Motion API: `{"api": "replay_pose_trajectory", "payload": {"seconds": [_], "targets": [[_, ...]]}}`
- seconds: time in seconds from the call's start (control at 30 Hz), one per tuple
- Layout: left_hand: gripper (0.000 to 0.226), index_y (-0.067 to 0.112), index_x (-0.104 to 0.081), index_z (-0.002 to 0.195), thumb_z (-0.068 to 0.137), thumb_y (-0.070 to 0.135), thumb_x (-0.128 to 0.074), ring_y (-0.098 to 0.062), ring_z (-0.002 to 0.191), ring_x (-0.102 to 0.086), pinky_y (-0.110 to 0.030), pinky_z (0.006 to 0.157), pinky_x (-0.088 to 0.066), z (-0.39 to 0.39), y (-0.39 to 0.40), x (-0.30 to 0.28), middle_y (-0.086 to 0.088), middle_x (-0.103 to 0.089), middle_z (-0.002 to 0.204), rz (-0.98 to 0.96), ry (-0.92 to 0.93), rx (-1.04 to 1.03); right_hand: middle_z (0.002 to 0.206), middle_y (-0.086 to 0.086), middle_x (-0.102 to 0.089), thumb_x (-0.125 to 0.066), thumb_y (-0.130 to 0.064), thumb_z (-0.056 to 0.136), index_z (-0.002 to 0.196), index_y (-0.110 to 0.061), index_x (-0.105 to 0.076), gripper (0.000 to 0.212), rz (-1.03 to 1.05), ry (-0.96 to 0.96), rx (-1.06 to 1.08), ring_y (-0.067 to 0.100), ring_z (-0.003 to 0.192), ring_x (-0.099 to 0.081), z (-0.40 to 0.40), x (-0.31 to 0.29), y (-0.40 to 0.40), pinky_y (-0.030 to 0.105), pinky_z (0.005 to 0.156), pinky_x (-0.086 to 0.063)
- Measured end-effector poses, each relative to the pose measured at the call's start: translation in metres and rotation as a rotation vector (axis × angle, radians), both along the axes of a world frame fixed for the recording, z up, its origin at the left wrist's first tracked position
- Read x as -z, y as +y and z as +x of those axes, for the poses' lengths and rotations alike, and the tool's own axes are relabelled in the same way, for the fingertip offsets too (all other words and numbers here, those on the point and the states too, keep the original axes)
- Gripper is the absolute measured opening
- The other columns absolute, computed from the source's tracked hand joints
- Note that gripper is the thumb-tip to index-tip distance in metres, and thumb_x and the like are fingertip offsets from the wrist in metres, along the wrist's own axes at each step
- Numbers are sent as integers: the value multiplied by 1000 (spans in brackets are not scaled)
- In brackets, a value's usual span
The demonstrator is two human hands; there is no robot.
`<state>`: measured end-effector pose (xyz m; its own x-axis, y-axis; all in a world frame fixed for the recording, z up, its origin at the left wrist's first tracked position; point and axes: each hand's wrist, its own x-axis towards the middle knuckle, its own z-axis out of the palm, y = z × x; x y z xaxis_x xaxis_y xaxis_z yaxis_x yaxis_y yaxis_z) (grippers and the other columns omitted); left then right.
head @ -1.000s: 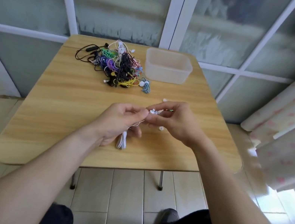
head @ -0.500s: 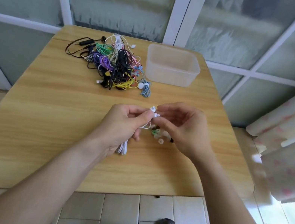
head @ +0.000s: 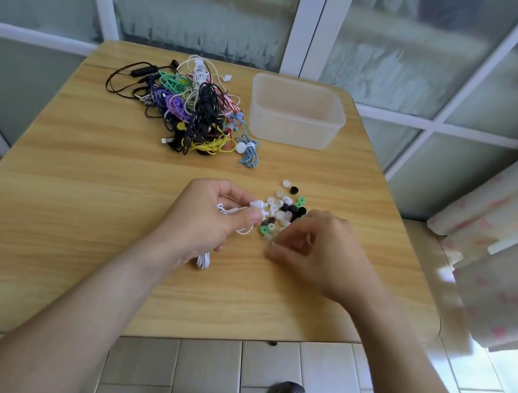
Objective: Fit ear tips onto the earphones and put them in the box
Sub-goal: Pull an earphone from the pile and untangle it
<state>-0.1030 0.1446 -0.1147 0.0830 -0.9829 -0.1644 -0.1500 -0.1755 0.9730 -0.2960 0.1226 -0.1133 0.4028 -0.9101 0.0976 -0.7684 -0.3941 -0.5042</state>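
On the surface (head: 77,199), a tangle of earphones (head: 189,111) lay in the upper middle of the frame, with the box (head: 296,113) just to its right. Below them, near the frame's centre, sat a cluster of ear tips (head: 282,212). The left hand (head: 208,218) lay left of that cluster, the right hand (head: 320,252) at its lower right.

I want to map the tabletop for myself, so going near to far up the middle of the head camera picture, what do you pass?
Left hand holding a white earphone → pile of loose ear tips → tangle of earphone cables → plastic box at the far edge.
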Motion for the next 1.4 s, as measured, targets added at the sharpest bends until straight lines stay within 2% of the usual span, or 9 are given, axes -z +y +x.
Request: {"api": "replay_pose_trajectory", "payload": {"seconds": [0.13,0.23,0.4,0.67,0.83,0.93,1.13,1.23,1.4], "targets": [[10,17,-68,90,83,21,-75,-7,35,-36,-22,40,-35,-2,3,-2,-6,-75,85,-13,-35,41,73,-10,-55,-79,-27,80,76,-24,-73,7,-66,-28,17,0,70,-49,4,0,2,6,65,-34],[11,16,-70,88,82,23,-76,-2,33,-38,-22,42,-36,-3,4,-3,-3,-75,86,-35,-62,29,77,-11,-62,-73,-24,86,80,-27,-71,8,-75,-256,86,2,72,-56,-1,-9,7,9,65,-39],[12,14,-71,86,80,23,-78,0,34,-42,-21,40,-36,-5,3,-3,1,-73,87,-42,-72,11,70,1,-71,-65,-17,93,91,-20,-71,8,109,-543,108,17,66,-69,1,-5,6,38,69,-57],[12,3,-74,92,81,8,-75,8,39,-47,-3,41,-30,-15,6,-6,-1,-70,79,-107,2,5,80,0,-76,-71,-4,87,96,-12,-74,13,227,-720,90,11,69,-72,8,1,7,18,66,-52],[10,9,-76,90,80,6,-75,7,50,-56,-3,43,-33,-14,8,-12,10,-72,73,-198,36,6,93,10,-76,-75,-9,75,103,-4,-71,29,318,-953,97,27,76,-73,6,-7,8,34,72,-60],[10,13,-76,87,79,6,-76,7,58,-60,-5,43,-36,-13,7,-14,17,-72,69,-239,26,-30,91,13,-76,-75,-8,72,99,-3,-70,29,334,-1035,88,24,77,-73,5,-11,9,29,70,-59],[11,7,-75,91,81,3,-73,4,47,-56,-8,40,-35,-13,12,-21,1,-75,82,-271,93,63,87,14,-76,-74,-8,71,95,-5,-71,24,367,-1092,90,23,70,-72,6,-12,10,26,67,-57],[12,9,-76,91,80,5,-75,4,50,-57,-8,41,-35,-12,12,-22,3,-75,82,-285,69,64,85,17,-75,-77,-16,70,91,-7,-74,23,435,-1154,96,22,68,-71,6,-10,10,25,66,-56],[12,10,-76,92,80,8,-75,-3,46,-53,-12,39,-35,-13,14,-24,2,-76,82,-280,77,67,82,16,-74,-92,-39,53,87,-14,-79,44,543,-1228,30,19,68,-70,8,-7,7,24,68,-56]]}}
